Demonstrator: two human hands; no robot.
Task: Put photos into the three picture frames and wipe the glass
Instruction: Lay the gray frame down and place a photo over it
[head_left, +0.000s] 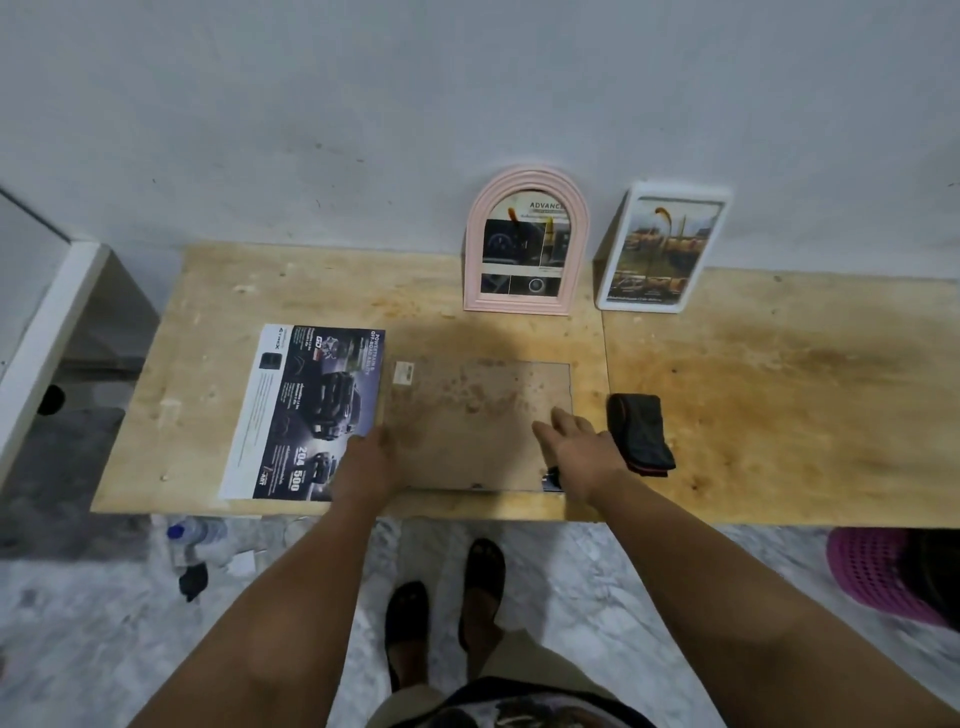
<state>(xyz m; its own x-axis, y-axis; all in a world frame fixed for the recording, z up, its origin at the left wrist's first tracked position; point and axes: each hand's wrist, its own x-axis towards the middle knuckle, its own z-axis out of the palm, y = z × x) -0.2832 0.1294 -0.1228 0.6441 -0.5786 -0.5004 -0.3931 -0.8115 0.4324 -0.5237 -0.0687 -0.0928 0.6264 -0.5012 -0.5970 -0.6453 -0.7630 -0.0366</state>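
Observation:
A flat brownish picture frame (478, 415) lies on the wooden table (753, 415), with a small sticker at its far left corner. My left hand (370, 460) curls its fingers over the frame's near left edge. My right hand (582, 449) rests on the near right part with its fingers spread. A printed car photo sheet (306, 410) lies just left of the frame, touching my left hand. A folded black cloth (640, 435) sits right beside my right hand. A pink arched frame (527, 241) and a white frame (662, 249), both holding pictures, lean on the wall.
The table's front edge is just below my hands. A white cabinet (47, 322) stands at the left. On the floor are a plastic bottle (195, 535) at the left, a pink basket (878, 574) at the right, and my feet (447, 608) in dark sandals.

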